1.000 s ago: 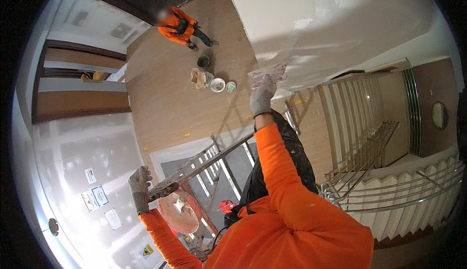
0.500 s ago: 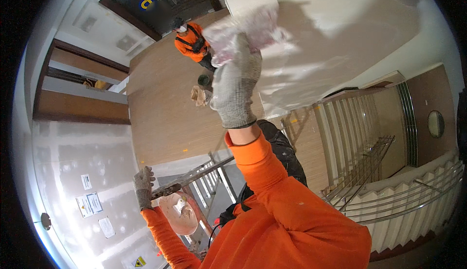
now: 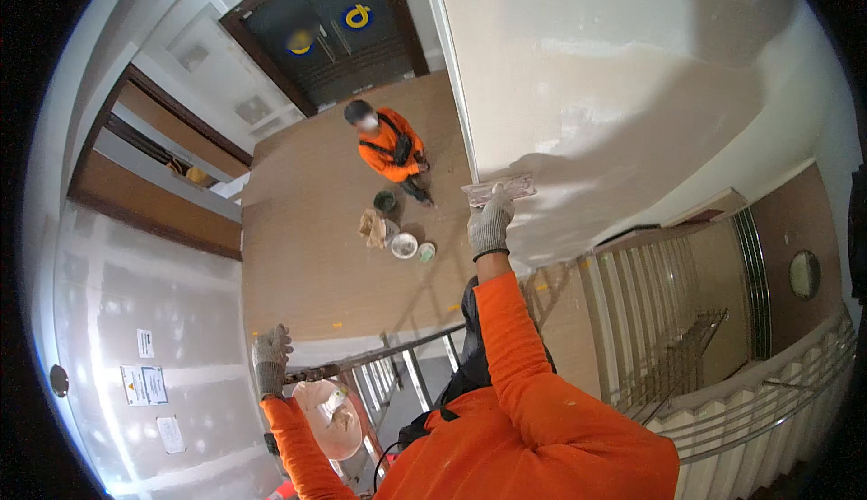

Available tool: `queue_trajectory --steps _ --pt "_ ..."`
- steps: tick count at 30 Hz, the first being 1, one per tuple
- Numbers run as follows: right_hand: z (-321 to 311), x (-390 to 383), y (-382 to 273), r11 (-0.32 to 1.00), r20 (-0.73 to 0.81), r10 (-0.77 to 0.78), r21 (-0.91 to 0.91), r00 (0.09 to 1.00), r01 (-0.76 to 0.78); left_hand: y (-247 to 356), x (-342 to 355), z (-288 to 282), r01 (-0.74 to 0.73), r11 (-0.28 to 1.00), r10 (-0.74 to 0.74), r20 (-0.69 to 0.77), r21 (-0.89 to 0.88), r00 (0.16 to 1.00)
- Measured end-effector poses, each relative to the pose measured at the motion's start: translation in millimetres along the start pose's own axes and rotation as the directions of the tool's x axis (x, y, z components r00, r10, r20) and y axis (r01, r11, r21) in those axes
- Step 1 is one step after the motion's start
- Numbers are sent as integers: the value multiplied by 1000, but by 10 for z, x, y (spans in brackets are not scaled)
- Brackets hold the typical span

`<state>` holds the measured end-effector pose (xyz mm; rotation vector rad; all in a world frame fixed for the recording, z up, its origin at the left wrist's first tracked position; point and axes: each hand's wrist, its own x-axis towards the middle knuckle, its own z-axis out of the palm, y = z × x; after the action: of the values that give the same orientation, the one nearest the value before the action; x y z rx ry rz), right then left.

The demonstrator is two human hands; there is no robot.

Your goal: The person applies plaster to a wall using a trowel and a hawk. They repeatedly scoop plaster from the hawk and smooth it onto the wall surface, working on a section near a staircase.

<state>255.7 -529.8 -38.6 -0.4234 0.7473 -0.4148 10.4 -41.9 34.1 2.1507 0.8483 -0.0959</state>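
One-handed, grips a wide, smeared trowel [image 3: 498, 190] in the closed right hand [image 3: 490, 226], at the edge of the pale wall [image 3: 560, 84]. Holds the left hand [image 3: 270, 360] half curled beside the ladder [image 3: 416, 378]; cannot tell whether gripping anything.

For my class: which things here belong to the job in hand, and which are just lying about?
Job in hand:
trowel in the right hand, at the wall
ladder, beside the left hand
pink tub, probably

Lying about, perhaps supplies:
dark green bucket
paper bag
white bucket
small tub
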Motion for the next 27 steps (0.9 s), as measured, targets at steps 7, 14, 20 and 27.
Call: queue_trajectory --steps 7,14,20,27 --pt "1265 -1579 -888 968 440 -249 138 863 209 77 -48 -2 -12 1000 13 -45 26 999" --pt "2135 -2385 -1505 573 683 -647 144 338 807 11 -15 -5 -116 992 118 -44 40 992" --pt "669 -1238 -1518 103 712 -651 -260 263 960 43 -58 -15 -160 978 172 -86 130 981" --pt "763 -878 -1365 -153 632 -732 -517 255 842 36 -76 -4 -188 981 191 -64 55 979"
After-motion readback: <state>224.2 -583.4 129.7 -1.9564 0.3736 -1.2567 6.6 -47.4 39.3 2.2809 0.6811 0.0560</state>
